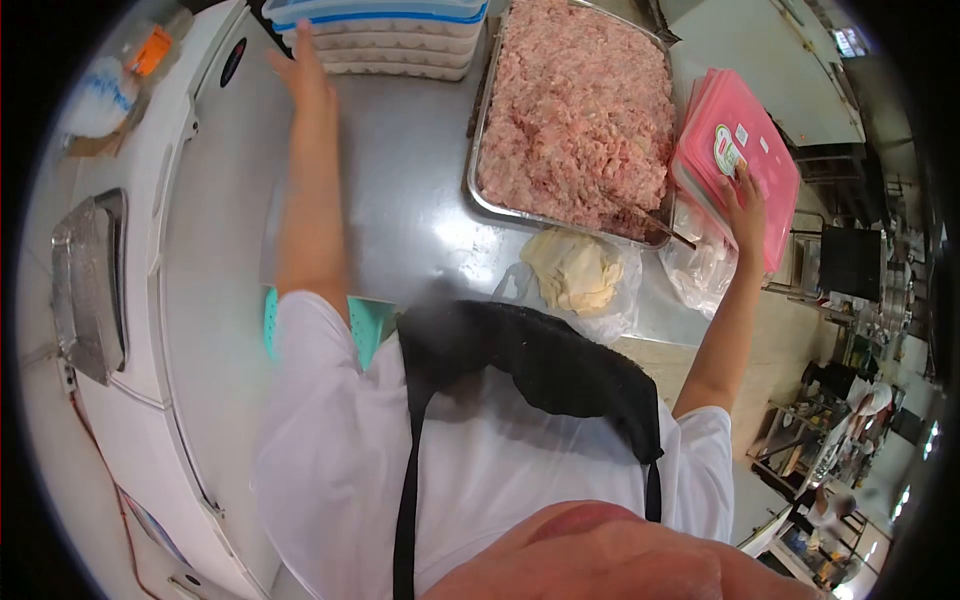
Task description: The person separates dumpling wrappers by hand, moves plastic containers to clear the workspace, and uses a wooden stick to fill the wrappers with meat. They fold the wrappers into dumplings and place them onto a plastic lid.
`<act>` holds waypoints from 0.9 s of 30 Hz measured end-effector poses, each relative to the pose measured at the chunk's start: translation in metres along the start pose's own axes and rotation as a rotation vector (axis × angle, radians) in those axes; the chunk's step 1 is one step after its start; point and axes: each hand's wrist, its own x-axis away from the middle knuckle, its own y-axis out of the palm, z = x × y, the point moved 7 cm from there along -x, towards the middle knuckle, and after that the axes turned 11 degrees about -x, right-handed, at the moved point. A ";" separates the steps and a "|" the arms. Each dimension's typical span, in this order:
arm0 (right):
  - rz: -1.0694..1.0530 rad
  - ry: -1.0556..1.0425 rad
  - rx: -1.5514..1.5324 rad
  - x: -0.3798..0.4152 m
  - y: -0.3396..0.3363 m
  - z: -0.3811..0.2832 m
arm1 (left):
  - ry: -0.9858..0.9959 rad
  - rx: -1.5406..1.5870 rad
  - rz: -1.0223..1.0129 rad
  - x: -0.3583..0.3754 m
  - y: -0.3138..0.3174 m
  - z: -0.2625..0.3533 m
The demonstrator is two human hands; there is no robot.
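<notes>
1. Pink lids (775,190) lean in a stack at the right of the meat (570,100). The right hand (745,212) lies on them, fingers spread over the top; whether they pinch an edge, I cannot tell.
2. The left hand (308,80) is beside the boxes (405,57) at the far left of the table (385,180), fingers extended and closed on nothing; contact is unclear. The meat fills a tray (520,212) between the two stacks, with sheets (570,268) on plastic just in front.
3. The lids look the likeliest to go wrong: they sit aslant over loose bags (700,265), so a push could make them slide off the table's side.
4. The boxes could topple if the left hand knocks or drags them from one side — the stack is several layers high.
5. The handle (682,239) juts over the tray's near corner; a sleeve or forearm could catch it and flick meat onto the sheets, which look uncovered on top.
6. Counted: two hands, one tray, one handle, one pile of sheets, and about five layers of boxes, the top one blue-rimmed. The lids number several — their edges overlap too closely to count, as do the bags.
</notes>
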 end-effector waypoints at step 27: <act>-0.004 0.001 -0.179 0.010 -0.023 0.024 | -0.224 -0.325 -0.018 0.104 -0.254 0.117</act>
